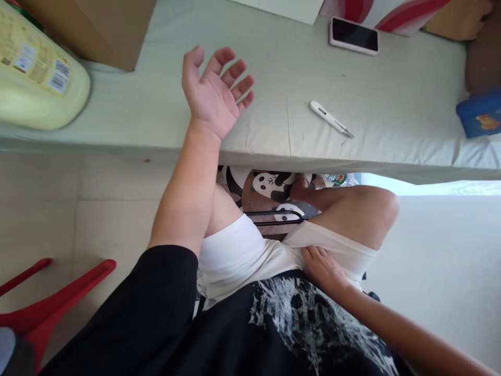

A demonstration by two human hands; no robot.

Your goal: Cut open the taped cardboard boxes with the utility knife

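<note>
My left hand is held palm up over the green-grey cloth of the table, its fingers apart and slightly curled, with nothing in it. Down at my lap, my right hand rests on the white shorts, its bent fingers closed on the fabric. A white utility knife lies on the cloth right of my left hand, its tip toward the lower right. Farther back lies a phone with a dark screen and a pale edge.
A large yellow bottle and a cardboard box are at the left. A blue container sits at the right edge. Red chair parts show at lower left. Panda-patterned material lies below the table edge.
</note>
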